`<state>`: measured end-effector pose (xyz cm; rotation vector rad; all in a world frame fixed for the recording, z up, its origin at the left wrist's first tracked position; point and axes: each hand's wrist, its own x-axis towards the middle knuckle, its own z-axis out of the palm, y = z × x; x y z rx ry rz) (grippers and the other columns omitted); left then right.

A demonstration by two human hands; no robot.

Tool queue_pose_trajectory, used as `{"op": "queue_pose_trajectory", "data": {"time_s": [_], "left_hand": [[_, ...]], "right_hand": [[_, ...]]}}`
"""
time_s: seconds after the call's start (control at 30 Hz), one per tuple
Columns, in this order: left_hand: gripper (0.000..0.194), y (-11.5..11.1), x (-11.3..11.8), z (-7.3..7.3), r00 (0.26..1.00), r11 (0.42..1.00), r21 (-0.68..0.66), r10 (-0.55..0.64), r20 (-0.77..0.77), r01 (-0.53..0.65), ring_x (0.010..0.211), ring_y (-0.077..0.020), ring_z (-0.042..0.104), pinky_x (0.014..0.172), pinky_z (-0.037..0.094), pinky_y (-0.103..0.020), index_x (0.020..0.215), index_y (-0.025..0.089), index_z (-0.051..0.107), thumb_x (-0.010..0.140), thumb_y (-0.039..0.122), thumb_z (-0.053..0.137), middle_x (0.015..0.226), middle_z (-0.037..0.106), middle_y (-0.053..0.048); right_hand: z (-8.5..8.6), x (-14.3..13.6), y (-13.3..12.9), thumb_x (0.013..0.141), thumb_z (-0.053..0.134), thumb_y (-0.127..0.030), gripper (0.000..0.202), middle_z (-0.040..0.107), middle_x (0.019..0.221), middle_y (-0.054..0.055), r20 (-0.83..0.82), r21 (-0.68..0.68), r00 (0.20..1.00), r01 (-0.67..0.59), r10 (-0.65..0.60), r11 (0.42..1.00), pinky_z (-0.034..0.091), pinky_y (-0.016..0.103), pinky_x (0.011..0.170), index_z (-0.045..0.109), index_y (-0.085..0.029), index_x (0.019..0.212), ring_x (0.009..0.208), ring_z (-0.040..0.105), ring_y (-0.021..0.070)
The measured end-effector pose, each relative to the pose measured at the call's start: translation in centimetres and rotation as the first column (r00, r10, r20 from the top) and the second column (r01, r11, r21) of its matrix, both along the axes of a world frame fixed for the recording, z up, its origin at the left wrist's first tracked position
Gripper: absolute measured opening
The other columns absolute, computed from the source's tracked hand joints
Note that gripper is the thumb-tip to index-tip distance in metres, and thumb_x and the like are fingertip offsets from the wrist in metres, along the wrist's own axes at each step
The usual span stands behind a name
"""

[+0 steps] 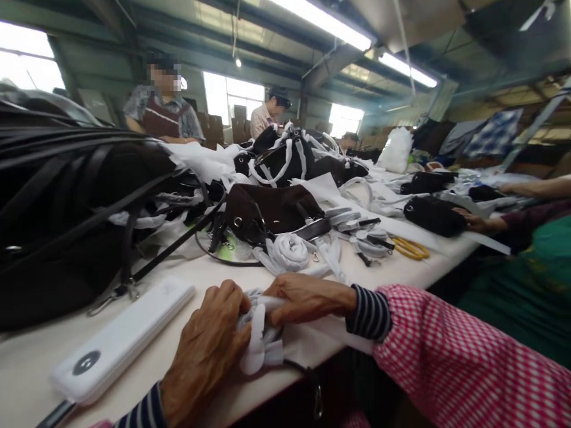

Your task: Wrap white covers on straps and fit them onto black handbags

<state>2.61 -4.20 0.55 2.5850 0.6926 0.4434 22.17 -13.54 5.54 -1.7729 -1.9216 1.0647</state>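
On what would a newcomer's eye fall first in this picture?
It would probably fall on the left hand and right hand, holding a wrapped bundle at bottom centre. Next come the dark heap of bags at the left edge and the white oblong device lying in front of it.

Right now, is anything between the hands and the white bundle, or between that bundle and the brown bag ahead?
Nothing visible separates the left hand and right hand from the bundle; both touch it. Between the bundle and the brown bag, a white roll lies on the table, in front of the bag.
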Motion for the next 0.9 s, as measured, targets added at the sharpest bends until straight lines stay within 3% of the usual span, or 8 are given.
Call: {"op": "queue_pose_trajectory", "data": {"time_s": [0.17,0.3,0.4,0.5,0.6,0.9], "left_hand": [[0.02,0.4,0.5,0.2,0.996,0.998,0.063,0.026,-0.084,-0.021,0.09,-0.0286,0.053,0.078,0.042,-0.043,0.087,0.024,0.055,0.093,0.043,0.05,0.093,0.058,-0.005],[0.017,0.7,0.5,-0.1,0.997,0.999,0.052,-0.007,-0.072,0.011,0.097,-0.0287,0.054,0.087,0.046,-0.044,0.089,0.026,0.062,0.091,0.039,0.052,0.104,0.062,-0.006],[0.019,0.7,0.5,-0.3,0.999,0.998,0.059,-0.032,-0.025,0.034,0.102,-0.0305,0.053,0.093,0.046,-0.047,0.092,0.027,0.068,0.09,0.038,0.053,0.111,0.063,-0.007],[0.02,0.4,0.8,0.2,0.999,1.0,0.019,-0.015,-0.047,0.016,0.102,-0.0322,0.052,0.093,0.045,-0.05,0.09,0.027,0.069,0.087,0.043,0.058,0.108,0.062,-0.007],[0.015,0.1,1.2,0.9,0.997,0.999,-0.04,-0.011,-0.075,0.008,0.103,-0.0325,0.053,0.092,0.046,-0.05,0.088,0.026,0.069,0.081,0.036,0.061,0.109,0.061,-0.007],[0.016,-0.6,1.2,0.6,0.996,0.986,-0.162,-0.015,0.088,0.029,0.116,-0.031,0.052,0.105,0.045,-0.048,0.09,0.025,0.068,0.075,0.023,0.062,0.117,0.061,-0.007]], "right_hand": [[-0.4,0.4,0.0,0.087,0.066,-0.018,0.016,0.047,0.061,-0.006,-0.032,-0.008,0.999,-0.014,0.014,1.0,0.03,0.023,0.054,0.058,-0.014,0.074,0.057,0.044,0.0083],[-0.3,0.3,-0.6,0.094,0.065,-0.032,0.021,0.057,0.077,-0.001,0.122,0.14,0.992,-0.04,0.023,0.989,0.035,0.024,0.061,0.059,-0.015,0.083,0.068,0.05,0.0113],[-0.1,0.2,-0.8,0.1,0.056,-0.042,0.031,0.056,0.077,0.001,0.242,0.16,0.97,-0.028,-0.012,0.987,0.032,0.026,0.059,0.059,-0.016,0.083,0.066,0.046,0.012],[-0.1,0.3,-0.6,0.1,0.052,-0.042,0.035,0.052,0.071,-0.001,0.239,0.148,0.971,-0.04,0.004,0.988,0.028,0.027,0.056,0.055,-0.017,0.076,0.06,0.042,0.0109],[-0.4,0.6,-0.2,0.099,0.05,-0.04,0.037,0.046,0.064,-0.002,0.188,0.142,0.982,-0.031,0.004,0.989,0.026,0.027,0.054,0.047,-0.018,0.069,0.056,0.04,0.01],[-0.5,-0.1,0.1,0.104,0.04,-0.039,0.039,0.046,0.069,-0.001,0.279,0.16,0.959,-0.006,-0.039,0.987,0.027,0.028,0.06,0.049,-0.018,0.073,0.061,0.038,0.012]]}}
